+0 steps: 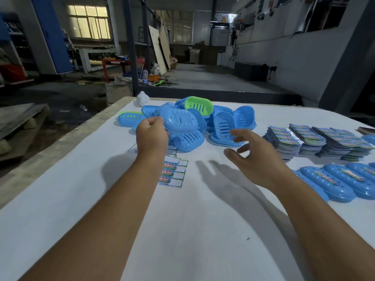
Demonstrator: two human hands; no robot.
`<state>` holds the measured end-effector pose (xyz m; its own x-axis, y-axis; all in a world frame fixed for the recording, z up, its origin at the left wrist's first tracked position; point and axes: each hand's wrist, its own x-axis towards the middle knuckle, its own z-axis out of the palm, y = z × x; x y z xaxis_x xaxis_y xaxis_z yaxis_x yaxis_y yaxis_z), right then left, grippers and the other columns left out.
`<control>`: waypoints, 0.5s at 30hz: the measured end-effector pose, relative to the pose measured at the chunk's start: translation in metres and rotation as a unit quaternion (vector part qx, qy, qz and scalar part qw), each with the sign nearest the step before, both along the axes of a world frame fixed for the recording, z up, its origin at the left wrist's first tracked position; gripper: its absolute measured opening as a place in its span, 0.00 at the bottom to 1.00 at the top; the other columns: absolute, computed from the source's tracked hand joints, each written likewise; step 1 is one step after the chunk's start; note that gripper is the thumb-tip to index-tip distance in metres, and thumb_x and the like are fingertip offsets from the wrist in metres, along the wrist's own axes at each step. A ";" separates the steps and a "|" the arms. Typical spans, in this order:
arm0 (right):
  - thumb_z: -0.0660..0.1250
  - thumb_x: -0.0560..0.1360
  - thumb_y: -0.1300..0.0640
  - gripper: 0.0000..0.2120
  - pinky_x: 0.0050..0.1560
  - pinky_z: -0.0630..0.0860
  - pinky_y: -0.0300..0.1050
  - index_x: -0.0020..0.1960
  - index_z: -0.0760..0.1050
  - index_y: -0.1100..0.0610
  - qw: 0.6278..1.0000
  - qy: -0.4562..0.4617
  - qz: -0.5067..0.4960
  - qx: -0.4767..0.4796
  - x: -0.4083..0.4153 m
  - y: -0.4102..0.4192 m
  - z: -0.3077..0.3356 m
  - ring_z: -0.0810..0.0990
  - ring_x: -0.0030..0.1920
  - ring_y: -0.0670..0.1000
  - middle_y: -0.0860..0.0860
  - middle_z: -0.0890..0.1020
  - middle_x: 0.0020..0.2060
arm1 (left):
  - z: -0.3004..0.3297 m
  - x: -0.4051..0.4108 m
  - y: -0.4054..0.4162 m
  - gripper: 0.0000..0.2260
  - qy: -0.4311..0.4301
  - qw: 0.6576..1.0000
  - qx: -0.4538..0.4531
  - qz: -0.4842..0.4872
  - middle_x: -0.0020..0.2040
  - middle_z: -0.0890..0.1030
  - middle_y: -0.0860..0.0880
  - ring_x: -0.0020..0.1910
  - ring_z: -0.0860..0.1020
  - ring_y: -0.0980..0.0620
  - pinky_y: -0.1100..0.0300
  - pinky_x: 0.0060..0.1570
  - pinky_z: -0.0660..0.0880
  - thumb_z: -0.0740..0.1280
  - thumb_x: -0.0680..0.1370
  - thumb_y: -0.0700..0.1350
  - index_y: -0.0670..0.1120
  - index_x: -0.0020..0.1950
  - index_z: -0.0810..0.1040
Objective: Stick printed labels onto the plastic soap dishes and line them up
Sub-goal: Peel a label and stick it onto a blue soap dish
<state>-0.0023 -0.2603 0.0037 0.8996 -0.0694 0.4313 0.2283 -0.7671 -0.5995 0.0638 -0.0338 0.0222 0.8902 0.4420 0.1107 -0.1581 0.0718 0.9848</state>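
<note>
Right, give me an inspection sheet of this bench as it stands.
Surface: white-covered table, flat.
Job's things: heap of blue plastic soap dishes, one green dish on top; labelled blue dishes in a row at right; stacks of printed label sheets; one part-used label sheet near the left wrist.
Clutter: small white object at the far edge.
Hands: left hand with fingers curled at a blue dish, grip unclear; right hand open, above the table.
Cables: nothing seen.
Surroundings: dim workshop, window, boards, scattered items on floor.

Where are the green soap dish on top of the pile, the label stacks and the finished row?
green soap dish (pixel 198 106): head view, slotted inside.
label stacks (pixel 316 138): head view, top sheets.
labelled dishes (pixel 334 182): head view, blue top.
</note>
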 end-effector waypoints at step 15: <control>0.70 0.70 0.33 0.28 0.52 0.76 0.45 0.67 0.67 0.35 0.991 0.094 0.057 -0.073 0.007 -0.005 -0.011 0.80 0.52 0.47 0.43 0.80 0.55 | -0.018 -0.018 -0.011 0.10 0.086 0.901 0.409 -0.114 0.46 0.82 0.41 0.46 0.79 0.40 0.51 0.44 0.76 0.63 0.78 0.45 0.40 0.47 0.80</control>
